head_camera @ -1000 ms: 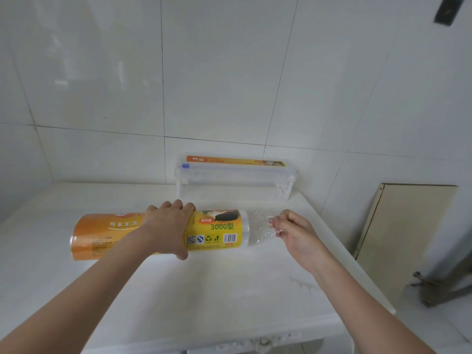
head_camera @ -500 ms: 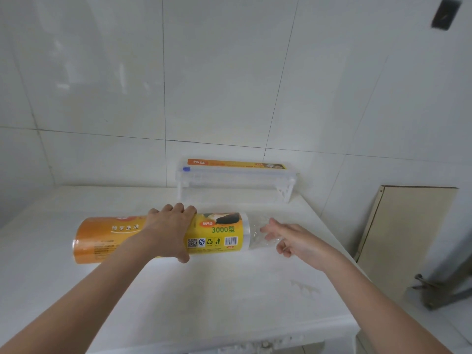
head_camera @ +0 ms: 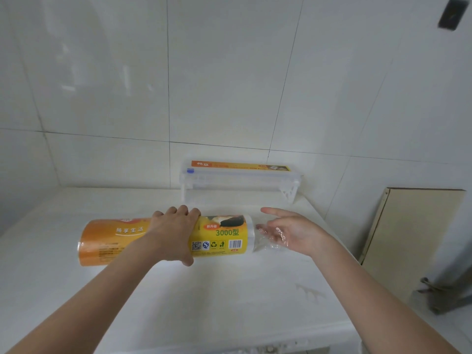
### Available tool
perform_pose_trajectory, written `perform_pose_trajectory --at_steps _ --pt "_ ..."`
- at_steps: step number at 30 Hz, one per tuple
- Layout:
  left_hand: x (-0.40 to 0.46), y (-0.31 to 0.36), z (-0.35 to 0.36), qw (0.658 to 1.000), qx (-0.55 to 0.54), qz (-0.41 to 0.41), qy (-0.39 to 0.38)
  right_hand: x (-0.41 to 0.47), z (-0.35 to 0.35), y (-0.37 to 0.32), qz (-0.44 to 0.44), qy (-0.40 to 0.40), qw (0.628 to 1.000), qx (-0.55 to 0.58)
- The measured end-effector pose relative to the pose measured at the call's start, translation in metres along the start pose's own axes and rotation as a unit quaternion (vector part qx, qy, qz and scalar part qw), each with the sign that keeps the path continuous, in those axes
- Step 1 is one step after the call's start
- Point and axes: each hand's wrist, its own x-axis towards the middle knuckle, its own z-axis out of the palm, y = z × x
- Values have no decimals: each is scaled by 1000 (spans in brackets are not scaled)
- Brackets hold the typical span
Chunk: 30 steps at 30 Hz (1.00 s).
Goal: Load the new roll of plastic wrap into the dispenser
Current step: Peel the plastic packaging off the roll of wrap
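Note:
A new roll of plastic wrap (head_camera: 224, 237) in an orange and yellow printed sleeve lies on its side across the white counter (head_camera: 204, 302). My left hand (head_camera: 173, 233) grips it around the middle from above. At its right end, clear packaging film (head_camera: 263, 238) sticks out loosely. My right hand (head_camera: 288, 231) is spread with straight fingers beside that end, and the film lies over its fingertips. The clear plastic dispenser (head_camera: 240, 182), with a blue slider and an orange label, stands against the tiled wall behind the roll.
A beige board (head_camera: 413, 241) leans against the wall right of the counter, above a metal bracket (head_camera: 441, 295) near the floor. The counter's front edge (head_camera: 229, 350) runs along the bottom. A dark fixture (head_camera: 452, 12) sits high on the right wall.
My right hand let go of the pinched film at the roll's right end and spread its fingers. The left hand and the roll stayed in place.

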Motion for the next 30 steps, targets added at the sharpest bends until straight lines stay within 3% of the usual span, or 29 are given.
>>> perform_pose_trajectory --at_steps 6,9,16,21,23,26,30 --pt "0 0 0 1000 5 -1 -3 5 -8 1 -62 39 987 144" --pt "0 0 0 1000 2 1 -7 2 -11 4 -110 35 984 138" --pt "1 -1 1 1000 0 1 -6 -4 -2 -2 -205 103 971 -69" --pt "1 -1 1 1000 2 5 -6 -5 24 -14 -290 223 885 -289" --pt "1 -2 2 1000 3 8 -4 -9 35 -22 -290 193 878 -329" --pt "1 -3 4 1000 -6 9 -1 -18 57 -28 -258 76 859 -436" --pt "-3 -7 1 999 -35 14 7 -22 92 -27 -191 -42 769 -608"
